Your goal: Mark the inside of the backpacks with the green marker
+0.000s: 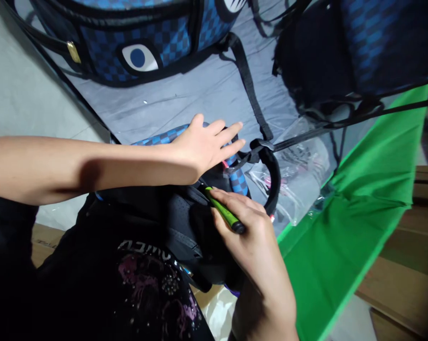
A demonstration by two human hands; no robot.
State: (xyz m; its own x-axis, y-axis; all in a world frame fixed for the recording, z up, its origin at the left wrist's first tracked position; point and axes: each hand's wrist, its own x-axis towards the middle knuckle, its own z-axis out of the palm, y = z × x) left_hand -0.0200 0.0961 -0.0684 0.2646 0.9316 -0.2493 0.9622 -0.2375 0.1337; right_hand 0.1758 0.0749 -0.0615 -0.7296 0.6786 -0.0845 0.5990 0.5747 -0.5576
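A black backpack (185,203) with blue checkered panels lies in front of me, partly under my hands. Spread over its upper part, my left hand (209,144) is open, its fingers stretched toward the black straps. My right hand (251,227) is closed around a slim green-handled tool (223,210) with a black end. The tool's tip points toward the pack's black padded side, beneath my left wrist, and is hard to make out. Beside the fingers of my left hand, a black strap with a buckle (265,144) crosses the pack's edge.
Another blue checkered bag with a white eye (139,58) lies on the grey cloth (157,104) at the top. A further dark bag (316,61) lies upper right. Clear plastic bags (295,175) sit beside green fabric (342,237); cardboard boxes (405,284) are at right.
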